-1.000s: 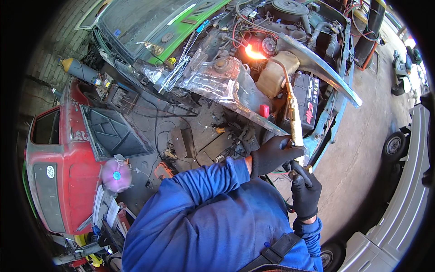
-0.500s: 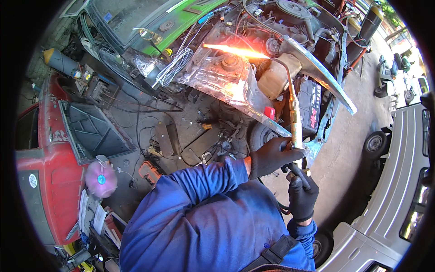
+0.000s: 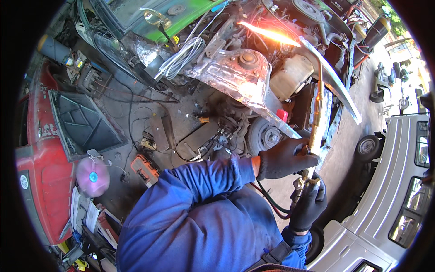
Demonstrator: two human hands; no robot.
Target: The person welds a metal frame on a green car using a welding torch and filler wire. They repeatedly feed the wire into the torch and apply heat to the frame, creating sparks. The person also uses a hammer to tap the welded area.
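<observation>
My left hand [image 3: 287, 159], in a black glove, is wrapped round the brass handle of a gas torch [image 3: 317, 122]. At its rear end, my gloved right hand [image 3: 308, 206] closes on the valve fittings. From the raised tip, a bright orange-white flame [image 3: 269, 34] streams left over the engine bay. Below and left of the flame lies the bare, shiny inner wing panel [image 3: 222, 75] with its round strut mount [image 3: 248, 59]. A curved metal strip [image 3: 333, 79] and a yellowed plastic tank [image 3: 291, 77] are close to the torch. What my right fingertips do is partly hidden.
Dark and red hoses [image 3: 272, 199] trail from the torch beside my body. Coiled wire [image 3: 183, 56] hangs by the green car. A blurred pink fan [image 3: 93, 177] stands by the red car body [image 3: 56, 181]. An orange case [image 3: 145, 170] lies on the floor; a silver van [image 3: 385, 190] is at right.
The view has shifted slightly. The flame now lies higher, farther from the strut mount. My right hand has moved down on the torch's rear fittings, and the hoses show more.
</observation>
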